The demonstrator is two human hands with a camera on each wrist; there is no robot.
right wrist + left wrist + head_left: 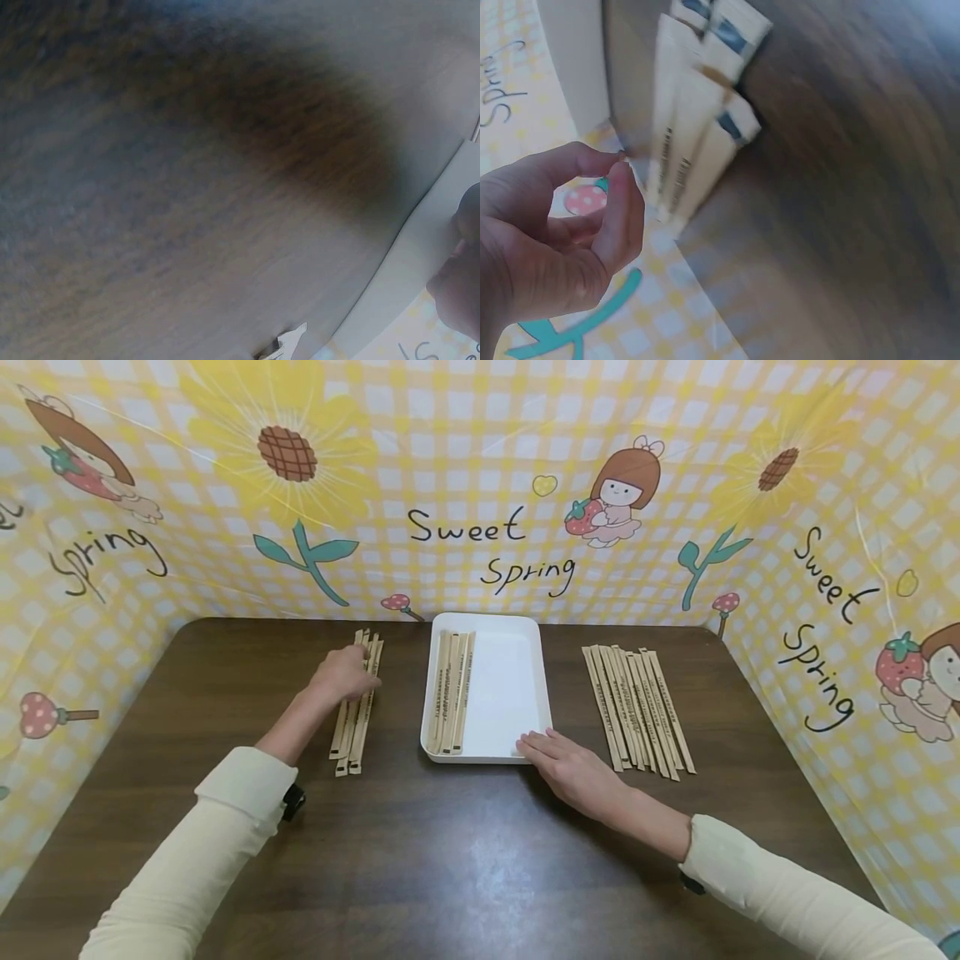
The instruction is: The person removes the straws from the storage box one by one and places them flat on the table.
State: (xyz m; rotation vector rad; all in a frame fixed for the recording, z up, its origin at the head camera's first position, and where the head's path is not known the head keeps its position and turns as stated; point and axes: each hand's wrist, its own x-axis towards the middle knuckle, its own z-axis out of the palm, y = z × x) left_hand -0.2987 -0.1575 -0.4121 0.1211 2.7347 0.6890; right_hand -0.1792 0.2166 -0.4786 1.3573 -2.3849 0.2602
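Note:
Over the far part of the left pile of long, narrow brown paper packets [347, 731] is my left hand [342, 677]. Its thumb and fingers are bent, and in the left wrist view no packet shows between them. My right hand [573, 772] holds the near right corner of a white rectangular tray [510, 685], fingers over the rim. Only a few dark fingertips [454, 296] show against the tray wall in the right wrist view. Several similar packets [453, 693] lie lengthwise along the tray's left side. What is inside the packets is hidden.
To the tray's right lies another group of brown packets [637, 710], side by side. All stand on a dark wooden table [450, 860]. A yellow checked cloth [465, 452] with printed flowers and figures surrounds its back and sides.

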